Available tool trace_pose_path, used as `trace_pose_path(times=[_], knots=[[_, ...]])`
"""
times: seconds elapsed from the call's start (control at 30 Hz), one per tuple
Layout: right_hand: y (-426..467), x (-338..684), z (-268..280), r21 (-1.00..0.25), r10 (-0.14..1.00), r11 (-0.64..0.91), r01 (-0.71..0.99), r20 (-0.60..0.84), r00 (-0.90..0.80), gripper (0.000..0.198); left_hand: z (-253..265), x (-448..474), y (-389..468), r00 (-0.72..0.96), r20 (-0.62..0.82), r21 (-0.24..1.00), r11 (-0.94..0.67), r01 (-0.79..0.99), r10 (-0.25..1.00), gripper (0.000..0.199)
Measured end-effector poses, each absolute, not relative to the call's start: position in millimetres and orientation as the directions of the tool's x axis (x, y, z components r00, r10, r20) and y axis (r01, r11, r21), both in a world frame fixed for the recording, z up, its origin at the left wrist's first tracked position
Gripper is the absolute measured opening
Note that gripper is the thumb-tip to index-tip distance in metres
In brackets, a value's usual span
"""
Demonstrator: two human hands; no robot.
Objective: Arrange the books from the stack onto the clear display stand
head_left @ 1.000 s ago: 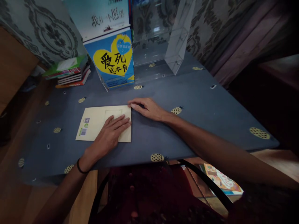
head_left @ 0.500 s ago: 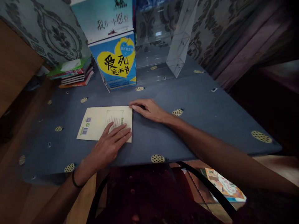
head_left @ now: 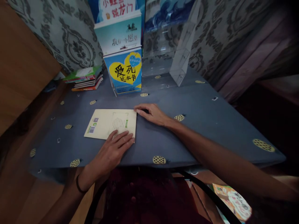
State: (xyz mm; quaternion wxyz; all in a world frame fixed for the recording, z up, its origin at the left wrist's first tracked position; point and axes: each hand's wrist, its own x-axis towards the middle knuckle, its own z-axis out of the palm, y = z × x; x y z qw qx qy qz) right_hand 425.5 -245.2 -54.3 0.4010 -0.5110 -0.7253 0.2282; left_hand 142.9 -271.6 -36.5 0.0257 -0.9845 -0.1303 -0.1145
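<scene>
A pale cream book [head_left: 102,123] lies flat on the table, with a barcode at its left end and a framed block of green-headed text. My left hand [head_left: 114,147] rests on the book's near right part, palm down with fingers stretched and slightly apart, hiding some of the near edge. At the far right corner, the thumb and forefinger of my right hand [head_left: 150,114] come together on the book's edge. That hand's other fingers are tucked behind and partly hidden.
A clear rack [head_left: 179,65] holds upright picture books, including a blue one with a yellow heart [head_left: 126,73]. Several stacked books [head_left: 85,79] lie at the back left. The blue pineapple-print tablecloth [head_left: 198,133] covers the table. Below on the right is another colourful book [head_left: 233,202].
The view has tilted up a little, so more of the rack's books show. My left hand sits slightly nearer the book's near edge, uncovering more text. My right hand stays at the corner.
</scene>
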Motion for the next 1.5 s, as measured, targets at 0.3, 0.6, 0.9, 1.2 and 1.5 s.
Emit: trace_pose_path(times=[0.3, 0.6, 0.9, 1.2, 1.5], knots=[[-252, 419, -50, -0.701, 0.932, 0.352, 0.62, 0.324, -0.162, 0.033, -51, 116, -237, 0.843, 0.2, -0.074, -0.85, 0.521, 0.499, 0.072], [-266, 406, -54, -0.623, 0.905, 0.399, 0.673, 0.385, -0.18, 0.031, -60, 107, -225, 0.908, 0.316, -0.238, -0.903, 0.357, 0.275, 0.067], [-272, 405, -39, -0.744, 0.919, 0.387, 0.544, 0.358, -0.164, 0.06, -14, 119, -220, 0.805, 0.557, -0.156, -0.926, 0.343, 0.204, 0.029], [-264, 408, -51, -0.952, 0.953, 0.301, 0.059, 0.299, -0.05, 0.075, 61, 144, -215, 0.386, 0.536, 0.589, -0.66, 0.466, 0.751, 0.045], [-281, 385, -31, -0.993, 0.949, 0.111, -0.026, 0.114, -0.295, 0.057, 28, 169, -208, -0.013, 0.138, 0.937, -0.135, -0.323, 0.99, 0.048]])
